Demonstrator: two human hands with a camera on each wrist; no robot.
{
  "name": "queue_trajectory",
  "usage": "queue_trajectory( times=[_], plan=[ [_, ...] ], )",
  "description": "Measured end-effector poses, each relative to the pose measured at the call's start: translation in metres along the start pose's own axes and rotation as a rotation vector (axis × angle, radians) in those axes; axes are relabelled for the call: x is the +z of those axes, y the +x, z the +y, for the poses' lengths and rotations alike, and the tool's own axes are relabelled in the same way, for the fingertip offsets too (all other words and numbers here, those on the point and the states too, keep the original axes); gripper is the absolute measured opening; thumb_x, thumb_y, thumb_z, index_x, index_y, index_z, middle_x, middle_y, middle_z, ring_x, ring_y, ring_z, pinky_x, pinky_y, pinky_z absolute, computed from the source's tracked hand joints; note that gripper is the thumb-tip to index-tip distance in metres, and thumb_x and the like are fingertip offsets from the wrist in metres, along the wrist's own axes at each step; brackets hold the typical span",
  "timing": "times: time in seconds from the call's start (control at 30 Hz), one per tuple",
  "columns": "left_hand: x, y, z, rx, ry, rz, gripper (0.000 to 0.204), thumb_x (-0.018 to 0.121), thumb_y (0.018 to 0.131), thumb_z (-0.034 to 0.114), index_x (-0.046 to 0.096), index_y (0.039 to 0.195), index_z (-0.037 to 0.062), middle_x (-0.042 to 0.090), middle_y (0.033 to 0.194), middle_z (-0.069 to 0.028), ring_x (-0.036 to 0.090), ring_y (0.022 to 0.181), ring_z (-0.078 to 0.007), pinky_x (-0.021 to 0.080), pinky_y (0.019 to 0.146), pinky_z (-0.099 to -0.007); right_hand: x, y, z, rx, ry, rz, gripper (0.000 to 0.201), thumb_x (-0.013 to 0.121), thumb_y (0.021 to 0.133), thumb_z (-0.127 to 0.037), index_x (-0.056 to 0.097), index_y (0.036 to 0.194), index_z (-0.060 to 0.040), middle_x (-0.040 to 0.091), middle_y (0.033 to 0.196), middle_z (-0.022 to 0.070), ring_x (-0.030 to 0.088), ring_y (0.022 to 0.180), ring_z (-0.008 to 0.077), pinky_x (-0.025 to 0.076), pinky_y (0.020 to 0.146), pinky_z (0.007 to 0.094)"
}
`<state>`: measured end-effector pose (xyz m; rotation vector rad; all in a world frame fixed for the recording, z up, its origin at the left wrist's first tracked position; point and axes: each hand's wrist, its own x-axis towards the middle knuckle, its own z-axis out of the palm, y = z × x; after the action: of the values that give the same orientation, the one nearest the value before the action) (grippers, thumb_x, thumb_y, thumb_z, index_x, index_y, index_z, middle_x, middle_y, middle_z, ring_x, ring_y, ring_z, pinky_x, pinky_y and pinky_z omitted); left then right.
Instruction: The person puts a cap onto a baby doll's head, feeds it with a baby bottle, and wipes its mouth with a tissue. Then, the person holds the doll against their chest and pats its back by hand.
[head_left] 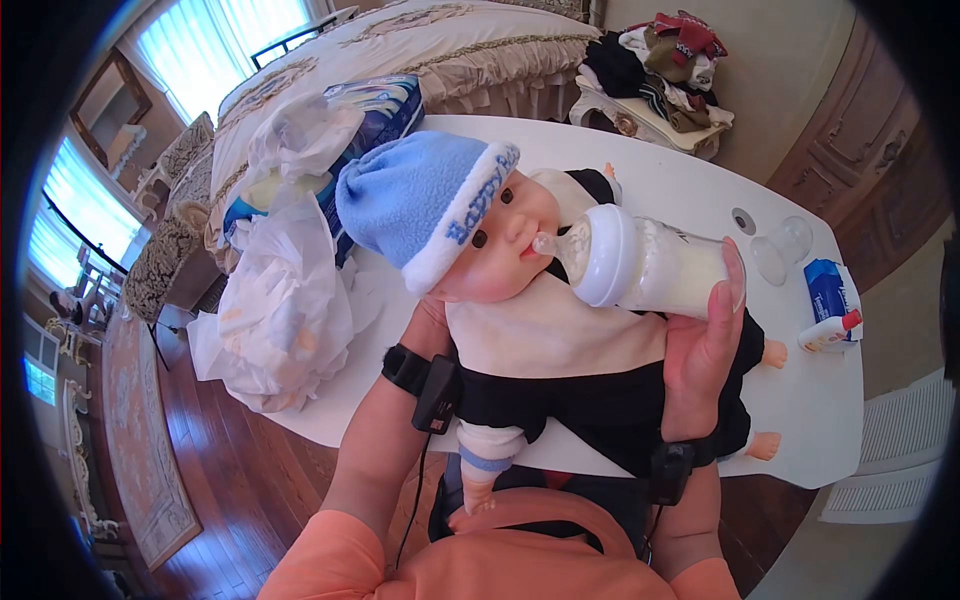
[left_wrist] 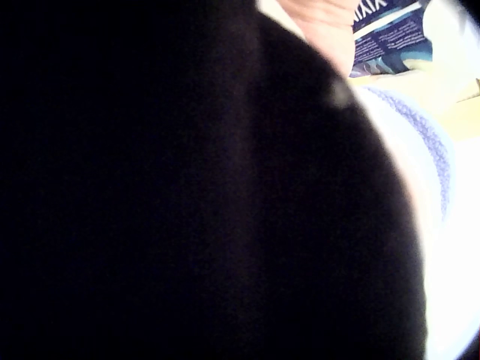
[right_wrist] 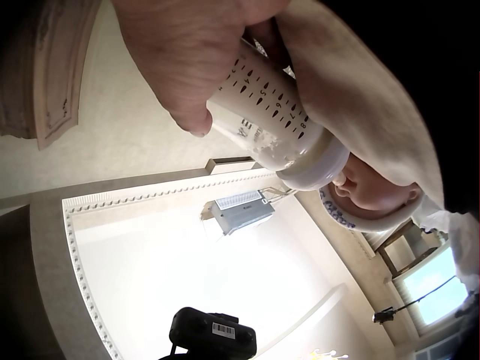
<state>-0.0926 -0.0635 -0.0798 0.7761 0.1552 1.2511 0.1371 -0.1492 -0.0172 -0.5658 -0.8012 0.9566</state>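
Note:
A baby doll [head_left: 555, 330] in a cream and black outfit and blue fleece hat [head_left: 420, 200] lies on its back across the person's left arm, over the table edge. The left hand [head_left: 430, 322] is under the doll's head and neck, its fingers hidden. Black cloth blocks most of the left wrist view. A baby bottle [head_left: 670, 265] with whitish contents and a white collar lies tilted over the doll's chest, its nipple [head_left: 545, 244] at the mouth. The right hand [head_left: 700, 350] grips the bottle near its base; the right wrist view shows the thumb along the marked side.
On the white table [head_left: 810, 420], a crumpled white plastic bag [head_left: 280, 310] and a blue package [head_left: 390, 105] lie left. At right are a clear cap [head_left: 780, 255], a blue pack [head_left: 830, 288] and a small red-capped bottle [head_left: 832, 330]. Folded clothes [head_left: 670, 70] stand behind.

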Motion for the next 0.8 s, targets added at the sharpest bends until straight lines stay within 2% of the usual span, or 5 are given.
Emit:
queue_trajectory(
  times=[0.07,0.13,0.43,0.53,0.8],
  plan=[
    [0.003,-0.001,0.001,0.026,0.071,0.006,0.045,0.048,0.086,0.014,0.032,0.125,-0.0002,0.041,0.122,-0.0172,0.047,0.109,-0.0225,0.04,0.093,-0.0341,0.0,0.0,0.0,-0.001,0.001,0.002,0.059,0.055,0.081,-0.024,0.027,0.128,-0.0007,0.039,0.121,0.0133,0.043,0.11,0.023,0.037,0.093,0.037],
    [0.024,-0.003,0.007,-0.081,-0.194,-0.034,0.045,0.048,0.086,0.015,0.032,0.125,-0.0004,0.041,0.122,-0.0175,0.048,0.108,-0.023,0.04,0.093,-0.0343,0.001,0.0,0.0,-0.001,-0.001,0.006,0.059,0.055,0.081,-0.024,0.027,0.128,-0.0006,0.04,0.121,0.0135,0.043,0.11,0.023,0.037,0.092,0.0371],
    [0.032,-0.003,0.009,-0.075,-0.23,-0.088,0.044,0.047,0.086,0.013,0.031,0.125,-0.0008,0.041,0.122,-0.0172,0.047,0.108,-0.0229,0.04,0.093,-0.0345,0.0,0.0,0.0,0.012,0.0,-0.002,0.06,0.055,0.081,-0.025,0.026,0.128,-0.0002,0.039,0.121,0.0139,0.043,0.11,0.0233,0.038,0.092,0.0373],
    [0.018,0.0,0.005,-0.011,-0.052,-0.021,0.046,0.048,0.086,0.012,0.031,0.126,-0.0006,0.04,0.124,-0.0168,0.046,0.11,-0.0226,0.04,0.093,-0.034,0.0,0.0,0.0,0.013,0.005,0.001,0.06,0.055,0.081,-0.025,0.026,0.128,-0.0001,0.039,0.121,0.0139,0.043,0.11,0.0233,0.038,0.092,0.0375],
    [0.026,-0.002,0.007,-0.017,-0.034,0.059,0.052,0.055,0.081,0.008,0.031,0.126,0.0,0.04,0.124,-0.0154,0.046,0.109,-0.0204,0.04,0.093,-0.0322,0.001,0.0,0.0,0.007,0.001,0.011,0.059,0.054,0.082,-0.024,0.027,0.128,0.0002,0.039,0.121,0.0139,0.043,0.11,0.0234,0.038,0.092,0.0376]
  ],
)
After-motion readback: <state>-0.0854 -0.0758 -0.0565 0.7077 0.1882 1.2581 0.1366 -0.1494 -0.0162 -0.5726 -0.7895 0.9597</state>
